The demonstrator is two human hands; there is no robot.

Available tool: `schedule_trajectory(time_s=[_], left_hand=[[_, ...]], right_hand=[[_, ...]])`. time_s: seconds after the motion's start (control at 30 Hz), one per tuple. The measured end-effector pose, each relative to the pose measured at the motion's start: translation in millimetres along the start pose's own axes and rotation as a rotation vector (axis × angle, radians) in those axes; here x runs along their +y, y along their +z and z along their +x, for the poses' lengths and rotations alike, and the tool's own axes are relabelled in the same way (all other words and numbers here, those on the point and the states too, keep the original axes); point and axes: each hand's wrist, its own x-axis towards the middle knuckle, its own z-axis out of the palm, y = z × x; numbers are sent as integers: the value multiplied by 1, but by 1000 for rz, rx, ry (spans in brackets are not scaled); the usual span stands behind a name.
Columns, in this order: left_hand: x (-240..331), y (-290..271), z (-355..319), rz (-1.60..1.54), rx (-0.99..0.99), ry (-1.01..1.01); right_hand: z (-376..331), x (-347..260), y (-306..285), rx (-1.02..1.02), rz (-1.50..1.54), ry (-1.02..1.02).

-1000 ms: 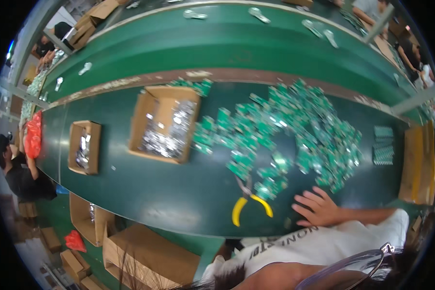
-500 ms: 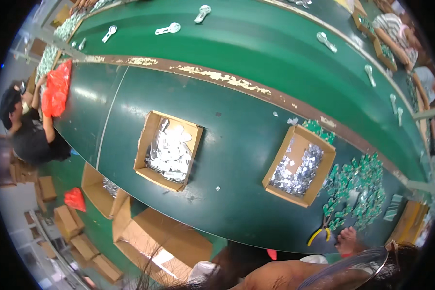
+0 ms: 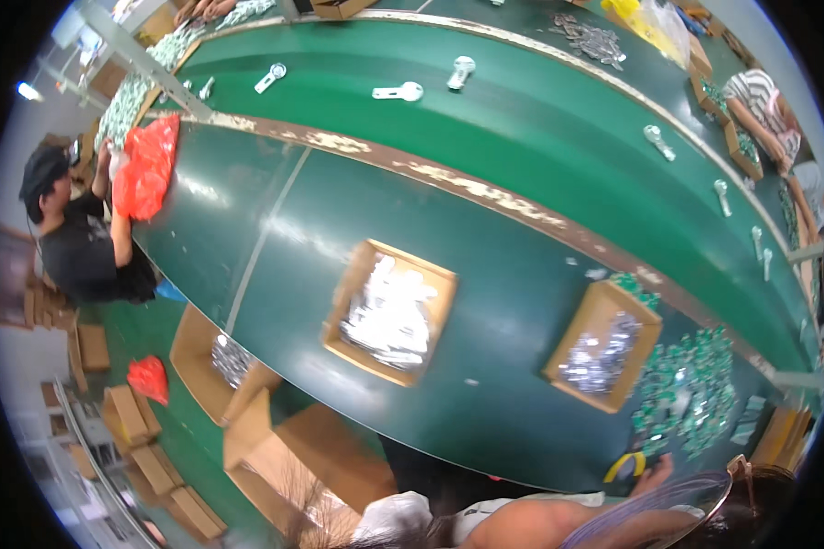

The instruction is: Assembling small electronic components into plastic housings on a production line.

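My left hand (image 3: 651, 477) rests at the near right edge of the green worktable, its arm coming from the lower edge. Its fingers look curled, but blur hides what they hold, if anything. Just left of the fingers is the yellow handle of a pair of pliers (image 3: 624, 468); whether they touch cannot be told. Beyond the hand spreads a heap of small green circuit boards (image 3: 687, 389). An open cardboard box (image 3: 639, 371) of small shiny metal pieces stands beside the heap. My right hand is not in view.
Another open box (image 3: 442, 316), holding white and silver parts, stands mid-table. Pale handle-shaped parts (image 3: 399, 91) lie on the green conveyor belt (image 3: 540, 119). At left a co-worker (image 3: 82, 229) handles a red plastic bag (image 3: 146, 169). Large cartons (image 3: 330, 439) stand below the near edge.
The view has swung left, so the table and boxes appear shifted to the right and lower. My left hand appears closer to the pliers' yellow handle.
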Motion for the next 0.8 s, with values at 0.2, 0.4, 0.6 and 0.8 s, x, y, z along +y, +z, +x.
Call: schedule_trajectory(time_s=[0.2,0.4,0.6,0.8], left_hand=[[-117,-164,24,142,-127,77],[-119,-190,77,166,-156,161],[-123,-208,116,293,-259,302],[-152,-223,145,436,-306,420]], right_hand=[[13,-16,23,312,-911,-647],[0,-16,62,610,-902,-549],[-28,-10,70,571,-819,-578],[-28,-22,76,554,-860,-573]])
